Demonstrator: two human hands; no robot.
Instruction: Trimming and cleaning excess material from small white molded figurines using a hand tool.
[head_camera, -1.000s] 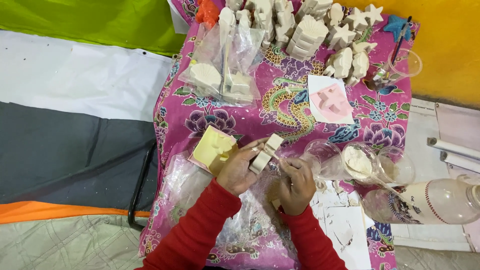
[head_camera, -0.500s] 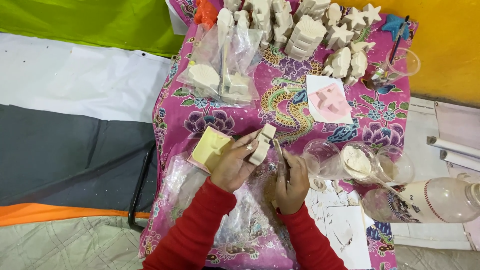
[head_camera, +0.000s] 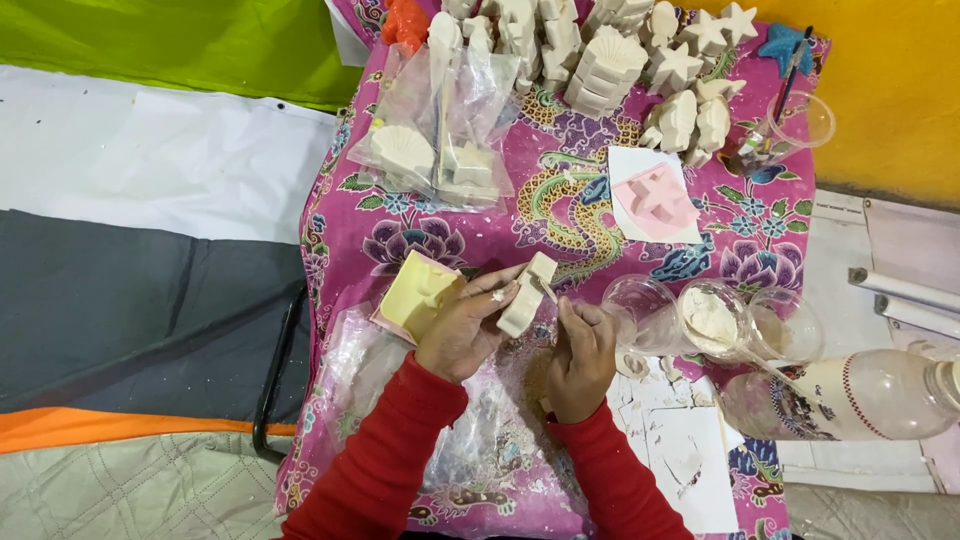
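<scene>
Overhead, from the head camera, I see the left hand (head_camera: 462, 330) gripping a pale plaster figure (head_camera: 526, 295), its fingers curled around the lower end and thumb pressed along the side. That casting is an off-white, blocky, oblong piece, tilted up to the right above the pink floral tablecloth (head_camera: 380, 235). Just beside it, the right hand (head_camera: 582, 358) is closed, fingers pinched on a thin tool (head_camera: 548, 290) whose tip touches the figure's upper end.

Left of the left hand lies a yellowish mould (head_camera: 420, 293) with a hollow, open side up. To the right stand three clear plastic cups (head_camera: 712, 322); the middle one holds white powder. A clear plastic bottle (head_camera: 850, 395) lies on its side near them. Further up, clear bags (head_camera: 440, 130) hold white castings, one a shell shape, and rows of unpainted plaster figures (head_camera: 610, 65) crowd the far edge. A pink casting (head_camera: 660, 195) rests on white paper.
</scene>
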